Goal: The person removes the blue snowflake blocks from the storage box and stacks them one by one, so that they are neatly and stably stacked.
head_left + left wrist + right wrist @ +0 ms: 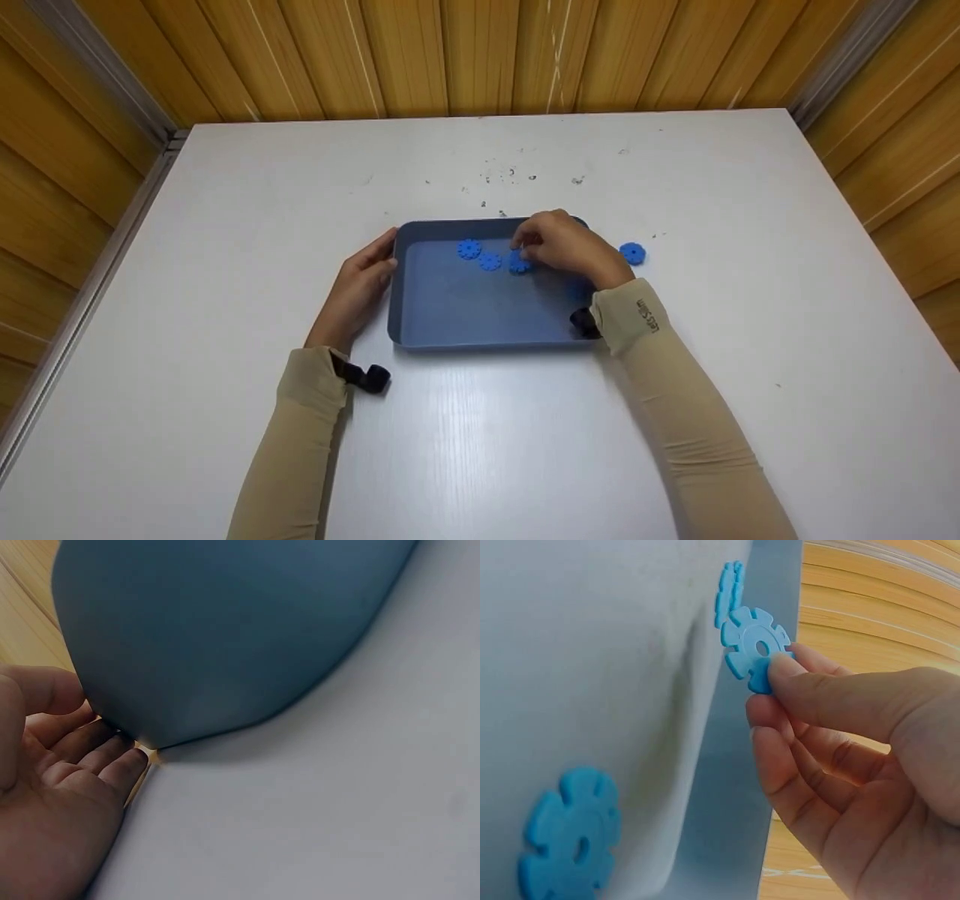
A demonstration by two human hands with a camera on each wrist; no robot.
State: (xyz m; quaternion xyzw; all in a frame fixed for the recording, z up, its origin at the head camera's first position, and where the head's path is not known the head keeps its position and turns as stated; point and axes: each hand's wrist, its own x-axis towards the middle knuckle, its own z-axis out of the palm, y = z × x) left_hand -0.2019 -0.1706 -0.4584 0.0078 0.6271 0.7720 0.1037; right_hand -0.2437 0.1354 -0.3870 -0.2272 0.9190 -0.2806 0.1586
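My right hand (559, 241) is over the right back part of a grey-blue tray (450, 347). Between thumb and fingertips it pinches a blue interlocking disc (744, 639), notched all round with a hole in its middle. Two similar discs, a darker one (469, 249) and a lighter one (490, 261), lie in the tray left of this hand. Another disc (574, 836) lies lower left in the right wrist view. My left hand (358, 281) holds the tray's left side near the back corner, thumb at the rim and fingers along the outer wall.
One more blue disc (632, 253) lies on the white table (465, 450), just right of the tray. Dark specks mark the table behind the tray. Wood-grained panels (480, 56) stand along the back and both sides. A small black wrist camera (375, 379) sticks out from the left sleeve.
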